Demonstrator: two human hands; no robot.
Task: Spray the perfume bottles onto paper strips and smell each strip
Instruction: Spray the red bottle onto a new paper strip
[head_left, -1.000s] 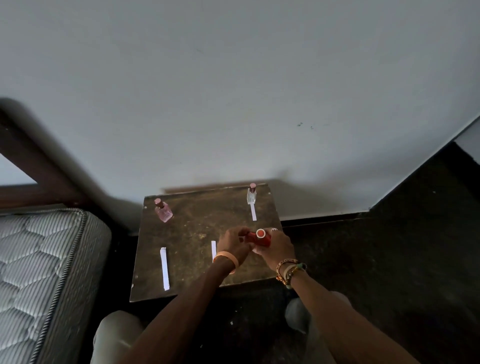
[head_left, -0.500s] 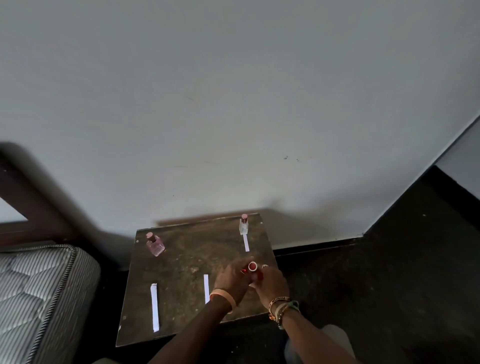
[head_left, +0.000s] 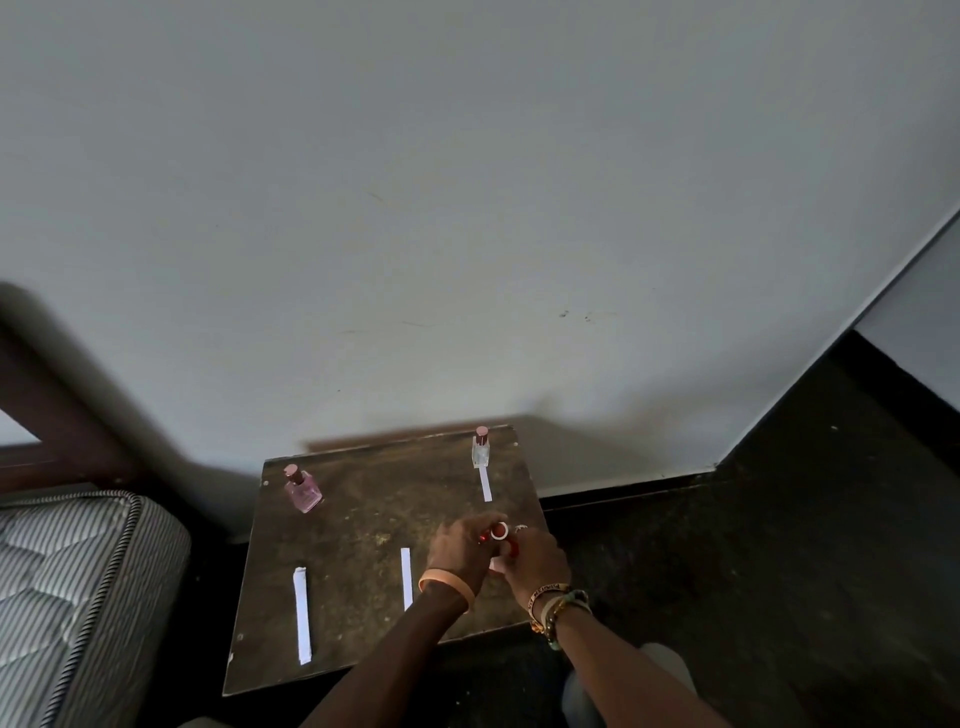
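Filling most of the view, a pale wall (head_left: 467, 208) rises behind a small brown desk (head_left: 363, 519), with a mattress (head_left: 78, 571) to the left and dark floor (head_left: 779, 571) to the right. Three white strips lie on the desk: a left strip (head_left: 302, 616) near the front edge, a middle strip (head_left: 406, 578) just beside the left hand (head_left: 457, 551), and a far strip (head_left: 485, 484) in front of the clear bottle (head_left: 481, 449) at the back right. A pink bottle (head_left: 303, 490) stands at the back left, well apart from the hands.

Both hands meet over the front right of the desk around a small red bottle (head_left: 500, 535). The right hand (head_left: 535, 564) wraps its body with fingers closed on it; the left hand's fingers close on its top, where a white-rimmed round part faces the camera. Whether that is a cap or the nozzle is too small to tell.

The step looks like uncapping or readying this bottle to spray. Doing it well means keeping the body steady in the right hand, pulling straight with the left, then aiming the nozzle at the middle strip, the nearest one, not at the desk.
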